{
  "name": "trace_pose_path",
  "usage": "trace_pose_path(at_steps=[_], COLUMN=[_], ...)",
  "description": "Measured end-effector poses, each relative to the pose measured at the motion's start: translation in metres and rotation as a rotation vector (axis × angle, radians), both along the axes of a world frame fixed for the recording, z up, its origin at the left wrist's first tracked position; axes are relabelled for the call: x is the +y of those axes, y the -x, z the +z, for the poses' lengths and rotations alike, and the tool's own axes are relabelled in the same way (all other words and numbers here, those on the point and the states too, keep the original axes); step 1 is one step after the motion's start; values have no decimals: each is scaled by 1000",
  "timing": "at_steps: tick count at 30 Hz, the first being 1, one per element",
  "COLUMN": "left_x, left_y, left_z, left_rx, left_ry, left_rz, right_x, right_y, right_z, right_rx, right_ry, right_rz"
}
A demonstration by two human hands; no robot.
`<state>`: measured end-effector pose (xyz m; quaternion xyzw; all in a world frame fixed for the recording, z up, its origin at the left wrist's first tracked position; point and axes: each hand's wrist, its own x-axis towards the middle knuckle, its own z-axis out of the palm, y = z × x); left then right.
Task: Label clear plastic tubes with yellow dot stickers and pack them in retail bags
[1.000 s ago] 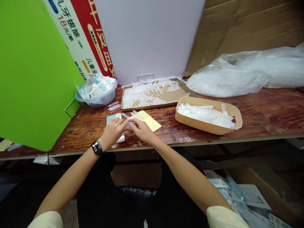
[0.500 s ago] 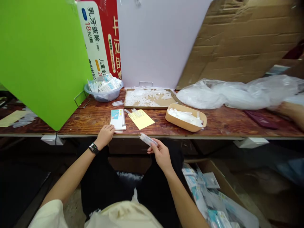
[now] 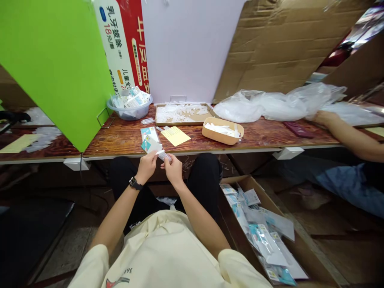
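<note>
My left hand is shut on a blue-and-white printed packet, held just in front of the table edge. My right hand pinches a clear plastic tube, whose end meets the packet's lower corner. Behind the hands lie a stack of similar packets and a yellow sheet. Many white tubes fill a shallow cardboard tray, and more lie in a tan oval tray.
A plastic basin holds packets at the table's back left. A white plastic bag lies at the back right, where a co-worker's hand rests. An open cardboard box of packets stands on the floor at right. A green board rises at left.
My left hand has come off the table edge with a packet from the stack. Both hands have drawn together, with the tube now at the packet. A co-worker's arm has come into view at right.
</note>
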<state>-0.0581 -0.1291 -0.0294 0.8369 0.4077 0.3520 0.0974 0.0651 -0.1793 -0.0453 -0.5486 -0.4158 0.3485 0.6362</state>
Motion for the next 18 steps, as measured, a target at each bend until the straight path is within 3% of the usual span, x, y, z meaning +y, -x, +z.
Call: trace_pose_path(at_steps=[4,9,12,14,16,18], left_x=[-38,-91,-103,-103,-100,-99], left_y=[-18,-39,-38,-35,-32,-29], left_z=[14,31,36,40,46,54], left_rx=[-65,-226,-662,-1034,-1295,-1431], left_ry=[-77,-86,-22,168,392,508], left_rz=[-58,-176,-43,6,-95,-175], right_x=[-15,-29,-43,-56,-70,-83], right_y=[1,-11,-15,-13,-6,3], right_z=[13,34,45,52,57,62], right_rx=[-92,99,226,356,402,315], right_ry=[-120,-205,-218,-226,-199,-160], right_rz=[-85,-63,-50,28,183,301])
